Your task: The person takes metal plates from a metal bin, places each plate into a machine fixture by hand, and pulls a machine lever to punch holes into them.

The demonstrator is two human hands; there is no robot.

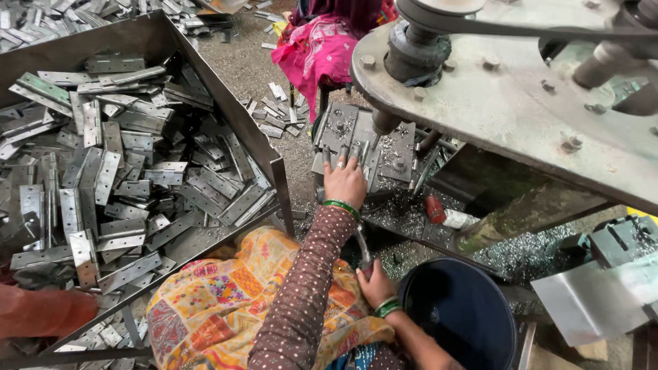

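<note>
The left hand [345, 180] presses flat, fingers spread, on a grey metal hinge plate [340, 130] on the drill fixture just ahead, long axis pointing away; the right hand [375, 283], nearer the body, grips a curved metal lever [361, 248]

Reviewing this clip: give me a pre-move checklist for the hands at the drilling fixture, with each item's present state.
1. Left hand on the metal fixture plate, fingers flat: ok.
2. Right hand gripping the lever handle: ok.
3. Fingers clear of the drill spindle: cannot tell, they lie close beside it.
4. Workpiece seated in the fixture: cannot tell, the hand hides it.
5. Supply of hinges in the steel bin beside the person: ok.
6. Work surface free of metal shavings: not ok, chips are strewn around the fixture.
</note>
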